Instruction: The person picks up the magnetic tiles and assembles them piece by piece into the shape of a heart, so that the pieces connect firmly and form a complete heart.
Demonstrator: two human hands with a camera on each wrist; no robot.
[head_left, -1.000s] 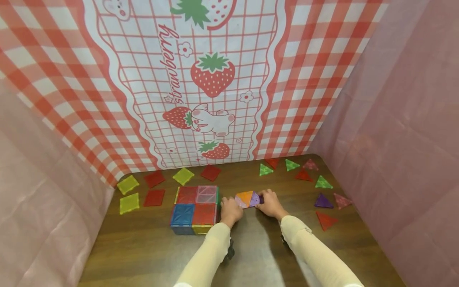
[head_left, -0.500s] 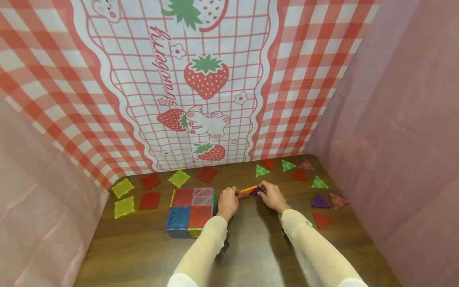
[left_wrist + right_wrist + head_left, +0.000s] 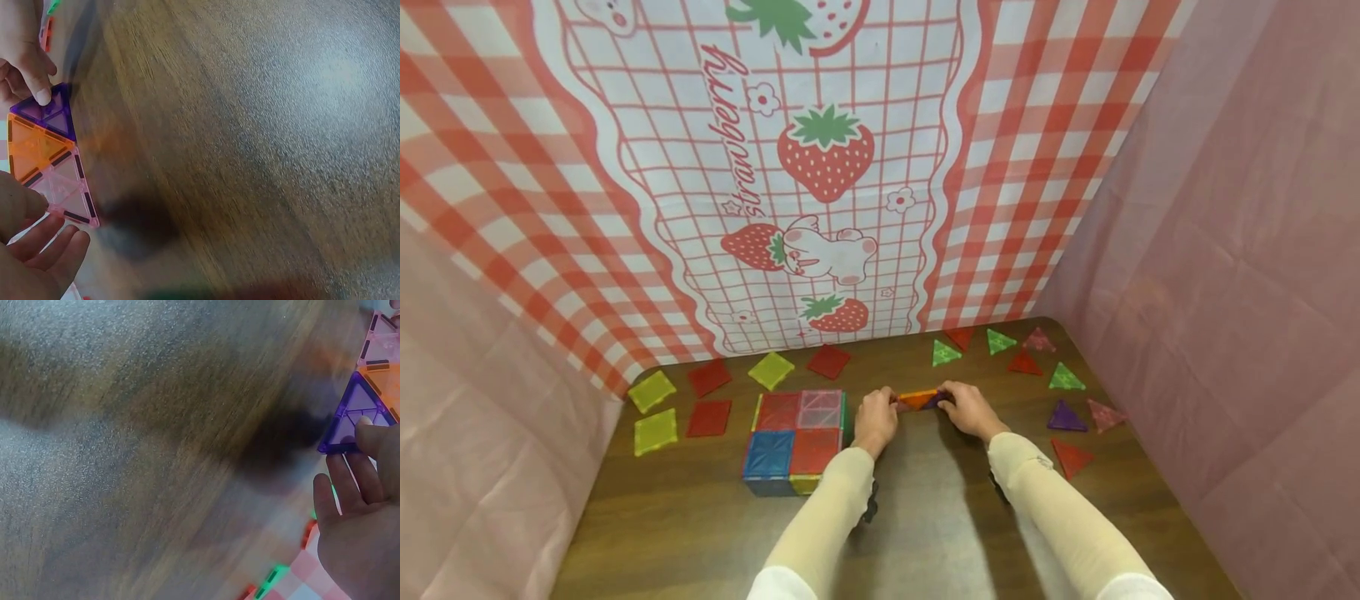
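Three triangular magnetic tiles are joined edge to edge in a row between the hands. In the left wrist view the pink triangle tile (image 3: 67, 190) is at one end, the orange triangle tile (image 3: 37, 149) in the middle and the purple triangle tile (image 3: 53, 112) at the other end. My left hand (image 3: 875, 419) pinches the pink tile at its outer corner. With thumb and fingers, my right hand (image 3: 970, 410) pinches the purple tile, seen close in the right wrist view. From the head camera the row looks foreshortened, tilted up on edge.
Left of the hands stands a box of magnetic tiles (image 3: 795, 437) with red, pink and blue squares on top. Yellow squares (image 3: 656, 432) and red squares (image 3: 709, 418) lie at the back left. Green triangles (image 3: 1066, 377), red triangles (image 3: 1072, 457) and a loose purple triangle (image 3: 1066, 416) lie at the right.
The joined tiles were seen face-on a second ago and have since tilted up, looking narrower. Both hands have shifted slightly away from me, still gripping the row's ends.
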